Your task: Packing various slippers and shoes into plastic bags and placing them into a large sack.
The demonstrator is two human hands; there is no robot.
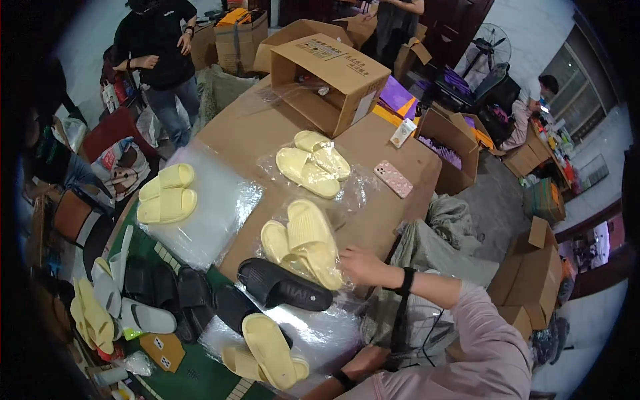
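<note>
My right hand point(365, 267) is closed at the right side of a pair of pale yellow slippers point(312, 230), its fingers on the clear plastic bag around them. Just below that pair lies a black slipper point(280, 283), on its side. My left hand point(368, 361) is low, by the near table edge and a grey-green woven sack point(427, 250); its fingers are mostly hidden. To its left, another yellow pair point(270, 350) rests on a stack of clear plastic bags point(317, 333). Farther up the table is a second bagged yellow pair point(313, 167).
Yellow slippers point(167, 193) sit on a plastic-bag stack point(220, 217) at left. Black slippers point(195, 297) and grey slippers point(147, 317) crowd the green surface point(207, 363). An open carton point(333, 73), phone point(393, 179) and small white box point(403, 133) stand farther off. People are around the room.
</note>
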